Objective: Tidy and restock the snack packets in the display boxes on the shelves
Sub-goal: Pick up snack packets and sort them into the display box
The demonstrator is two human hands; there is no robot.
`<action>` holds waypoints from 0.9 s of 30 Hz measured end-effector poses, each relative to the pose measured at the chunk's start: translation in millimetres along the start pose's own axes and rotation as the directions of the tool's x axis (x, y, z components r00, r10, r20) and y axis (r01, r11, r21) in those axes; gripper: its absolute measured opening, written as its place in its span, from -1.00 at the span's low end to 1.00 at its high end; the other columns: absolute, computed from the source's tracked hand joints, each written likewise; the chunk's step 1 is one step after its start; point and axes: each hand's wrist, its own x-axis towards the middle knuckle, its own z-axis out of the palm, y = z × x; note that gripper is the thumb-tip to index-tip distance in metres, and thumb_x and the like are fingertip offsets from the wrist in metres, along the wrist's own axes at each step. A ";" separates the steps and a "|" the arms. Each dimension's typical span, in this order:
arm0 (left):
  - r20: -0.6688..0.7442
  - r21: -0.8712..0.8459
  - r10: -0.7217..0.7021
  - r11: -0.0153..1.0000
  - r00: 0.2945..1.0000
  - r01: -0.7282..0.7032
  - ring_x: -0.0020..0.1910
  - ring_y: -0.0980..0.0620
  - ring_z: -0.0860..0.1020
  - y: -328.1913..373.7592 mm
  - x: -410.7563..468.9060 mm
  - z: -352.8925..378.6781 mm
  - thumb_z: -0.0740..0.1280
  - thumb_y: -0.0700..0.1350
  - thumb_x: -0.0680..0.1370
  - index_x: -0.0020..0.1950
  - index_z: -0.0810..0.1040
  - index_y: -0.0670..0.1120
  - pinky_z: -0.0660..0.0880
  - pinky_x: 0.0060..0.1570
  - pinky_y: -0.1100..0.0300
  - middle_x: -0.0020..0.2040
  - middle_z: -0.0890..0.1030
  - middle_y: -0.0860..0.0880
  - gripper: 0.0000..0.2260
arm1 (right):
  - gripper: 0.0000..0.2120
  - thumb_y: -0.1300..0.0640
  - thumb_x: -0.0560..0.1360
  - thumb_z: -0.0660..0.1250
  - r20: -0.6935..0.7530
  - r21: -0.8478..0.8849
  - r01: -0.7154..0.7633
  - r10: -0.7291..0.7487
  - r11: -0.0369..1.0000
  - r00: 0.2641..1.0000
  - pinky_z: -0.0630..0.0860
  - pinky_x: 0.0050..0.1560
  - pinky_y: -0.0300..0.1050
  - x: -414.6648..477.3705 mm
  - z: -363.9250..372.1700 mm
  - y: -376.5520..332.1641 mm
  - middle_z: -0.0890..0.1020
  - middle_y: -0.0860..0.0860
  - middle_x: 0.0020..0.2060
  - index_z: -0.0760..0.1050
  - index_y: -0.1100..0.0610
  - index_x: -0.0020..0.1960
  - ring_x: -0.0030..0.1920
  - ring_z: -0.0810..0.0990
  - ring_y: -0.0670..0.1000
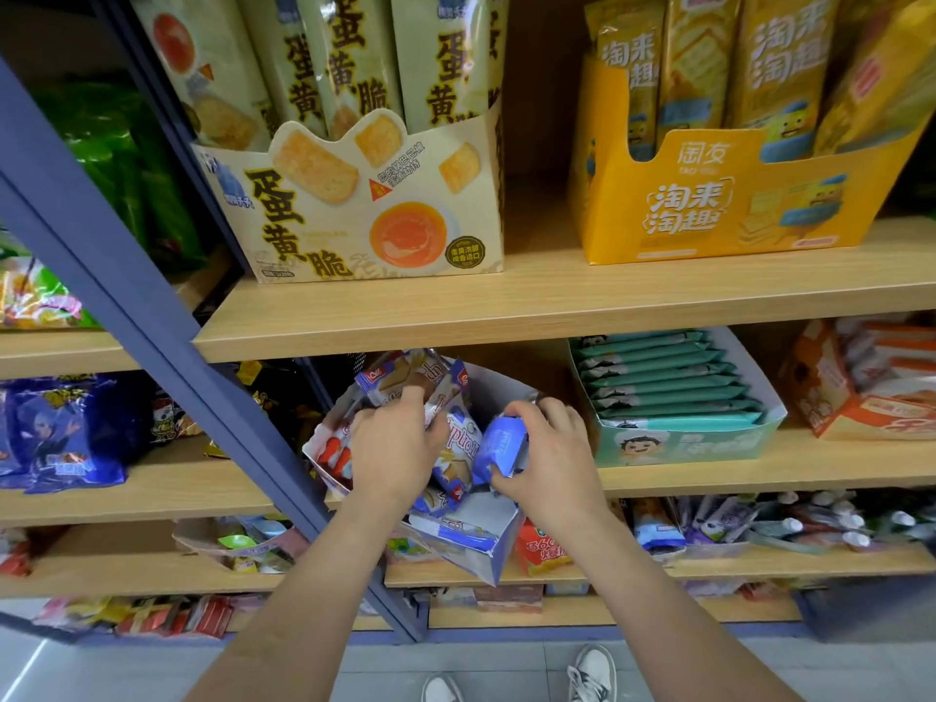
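Observation:
A blue and white display box sits tilted at the front of the second shelf, with several blue, white and red snack packets crowded in it. My left hand grips a bunch of these packets at the box's left side. My right hand holds a blue packet at the box's right side, thumb under it and fingers over the top. Both hands are inside the box opening, close together.
A teal box of green packets stands just right of my hands. On the shelf above are a cream box and a yellow box. A blue shelf post runs diagonally at left. More snacks fill the lower shelves.

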 end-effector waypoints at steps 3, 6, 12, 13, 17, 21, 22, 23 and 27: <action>-0.164 -0.068 -0.012 0.998 0.986 0.001 -0.48 -0.21 0.50 -2.9 -1.8 -0.9 0.45 -0.06 0.47 -0.12 0.46 -0.17 0.47 -0.25 0.01 -0.48 0.48 -0.11 -0.77 | -0.38 -0.08 0.37 0.47 0.111 -0.149 0.009 0.008 0.989 0.994 0.38 0.24 0.07 5.5 -6.7 -6.9 0.34 0.00 0.28 0.35 -0.10 0.38 0.37 0.21 0.13; -0.144 -0.100 -0.072 0.993 0.987 0.058 -0.38 -0.21 0.54 1.2 -2.8 -5.6 0.37 0.00 0.53 -0.09 0.38 -0.12 0.42 -0.33 0.06 -0.36 0.51 -0.10 -0.76 | -0.27 -0.31 0.32 0.43 0.271 -0.214 0.015 0.045 0.977 0.962 0.32 0.30 0.15 12.0 -11.2 -8.2 0.24 0.01 0.36 0.32 -0.17 0.42 0.42 0.10 0.12; 0.084 -0.095 -0.148 0.983 0.985 0.156 -0.13 -0.18 0.55 14.5 5.5 6.3 0.26 0.11 0.58 -0.06 0.38 -0.11 0.34 -0.26 0.09 -0.14 0.52 -0.10 -0.72 | -0.13 -0.40 0.31 0.36 0.223 -0.111 0.025 0.000 0.993 0.975 0.20 0.34 0.15 8.1 -4.3 -10.8 0.25 -0.07 0.38 0.15 -0.12 0.50 0.44 0.10 0.04; 0.148 -0.138 -0.130 0.979 0.980 0.151 -0.12 -0.16 0.55 16.6 7.2 11.3 0.26 0.13 0.57 -0.12 0.38 -0.09 0.36 -0.25 0.08 -0.15 0.54 -0.08 -0.71 | -0.17 -0.36 0.32 0.37 0.183 -0.092 0.036 -0.019 0.995 0.983 0.19 0.34 0.14 8.0 -2.1 -12.6 0.32 -0.10 0.34 0.16 -0.11 0.48 0.41 0.17 0.01; 0.285 -0.330 -0.166 0.908 0.944 0.259 -0.18 -0.08 0.55 7.7 12.1 18.1 0.30 0.06 0.56 -0.20 0.47 -0.06 0.35 -0.27 0.13 -0.27 0.54 -0.01 -0.76 | -0.21 -0.31 0.39 0.36 0.174 -0.049 -0.038 0.046 0.998 0.984 0.14 0.35 0.15 17.6 -2.5 -14.4 0.49 -0.11 0.24 0.13 -0.10 0.48 0.33 0.38 -0.01; 0.237 -0.319 -0.176 0.915 0.955 0.248 -0.23 -0.05 0.51 1.5 9.1 13.2 0.29 0.04 0.57 -0.20 0.46 -0.08 0.30 -0.31 0.13 -0.30 0.51 0.02 -0.76 | -0.17 -0.36 0.37 0.35 0.217 -0.108 -0.071 0.093 0.992 0.972 0.14 0.33 0.23 28.0 -5.8 -17.0 0.53 -0.04 0.20 0.10 -0.13 0.50 0.30 0.43 0.06; 0.207 -0.337 -0.204 0.903 0.957 0.265 -0.24 -0.05 0.49 2.8 7.1 11.9 0.29 0.01 0.58 -0.20 0.43 -0.09 0.28 -0.31 0.13 -0.30 0.48 0.02 -0.77 | -0.19 -0.39 0.36 0.34 0.236 -0.141 -0.058 0.091 0.988 0.967 0.13 0.32 0.24 28.4 -5.0 -19.4 0.53 -0.04 0.21 0.15 -0.14 0.48 0.30 0.42 0.07; 0.168 -0.370 -0.243 0.883 0.955 0.289 -0.24 -0.06 0.48 3.9 5.1 10.0 0.28 -0.02 0.59 -0.20 0.39 -0.09 0.27 -0.30 0.12 -0.30 0.47 0.00 -0.78 | -0.22 -0.41 0.35 0.33 0.256 -0.178 -0.034 0.080 0.983 0.963 0.13 0.32 0.26 28.8 -3.5 -21.9 0.52 -0.03 0.22 0.21 -0.15 0.45 0.31 0.41 0.08; 0.010 -0.527 -0.317 0.804 0.948 0.274 -0.36 0.08 0.43 5.8 -1.5 -1.2 0.26 -0.10 0.61 -0.20 0.34 -0.06 0.25 -0.40 0.22 -0.34 0.46 0.04 -0.79 | -0.24 -0.44 0.31 0.36 0.388 -0.260 0.077 0.031 0.963 0.921 0.15 0.31 0.31 35.2 -6.5 -26.8 0.43 0.00 0.33 0.24 -0.28 0.44 0.38 0.30 0.12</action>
